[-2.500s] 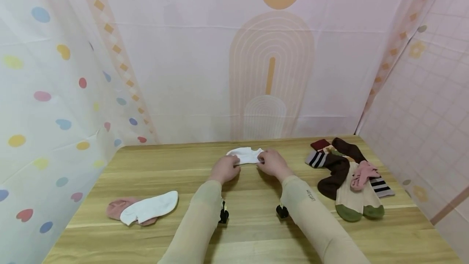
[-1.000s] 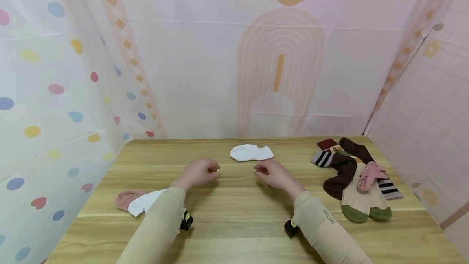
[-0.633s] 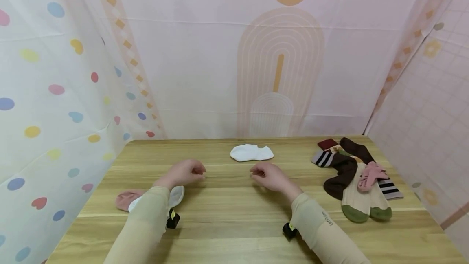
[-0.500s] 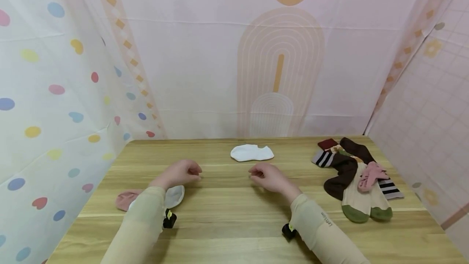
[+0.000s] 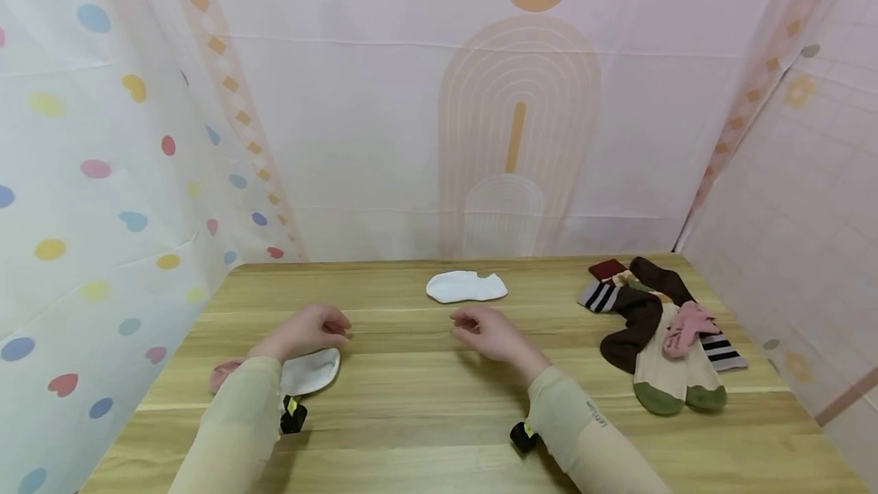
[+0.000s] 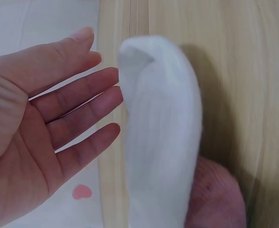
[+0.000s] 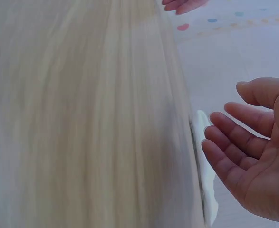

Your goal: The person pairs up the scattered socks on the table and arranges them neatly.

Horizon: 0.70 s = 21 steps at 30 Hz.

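My left hand [image 5: 305, 330] hovers beside a white low-cut sock [image 5: 312, 372] that lies over a pink sock [image 5: 222, 374] at the table's left. In the left wrist view its fingers [image 6: 84, 109] are loosely spread and hold nothing; the white sock [image 6: 160, 128] appears just past the fingertips. My right hand [image 5: 490, 334] is over the middle of the table, relaxed and holding nothing. Beyond it, another white low-cut sock [image 5: 466, 287] lies flat near the back edge. My left sleeve covers part of the pink and white socks.
On the right lies a heap of socks: dark brown ones [image 5: 627, 341] with striped cuffs, cream ones with green toes [image 5: 658, 396], and a bunched pink one [image 5: 688, 330] on top. Patterned curtains [image 5: 370, 136] hang behind and at both sides of the wooden table [image 5: 411, 418].
Both hands have let go of the white sock at the back, which lies flat. My left hand has moved left to the white and pink socks; the right has drawn back slightly.
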Available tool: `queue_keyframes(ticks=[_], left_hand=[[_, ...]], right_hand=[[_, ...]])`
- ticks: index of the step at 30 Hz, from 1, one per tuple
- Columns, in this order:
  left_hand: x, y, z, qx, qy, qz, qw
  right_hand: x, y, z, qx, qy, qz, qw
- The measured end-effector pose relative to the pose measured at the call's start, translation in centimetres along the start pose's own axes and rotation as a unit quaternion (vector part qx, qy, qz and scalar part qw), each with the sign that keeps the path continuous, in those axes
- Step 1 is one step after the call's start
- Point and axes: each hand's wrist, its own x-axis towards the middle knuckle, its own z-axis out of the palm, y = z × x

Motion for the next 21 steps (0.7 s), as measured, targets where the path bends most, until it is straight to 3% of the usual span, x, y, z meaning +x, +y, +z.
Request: queue_keyframes(ticks=[10, 21], left_hand=[[-0.5, -0.5, -0.2, -0.018, -0.038, -0.007, 0.9991], [-0.9, -0.7, -0.4, 0.003, -0.079, -0.012, 0.9968]], right_hand=[[0.8, -0.8, 1.5, 0.033, -0.009, 0.001, 0.999], [1.1, -1.7, 3.0, 0.051, -0.023, -0.006, 0.998]])
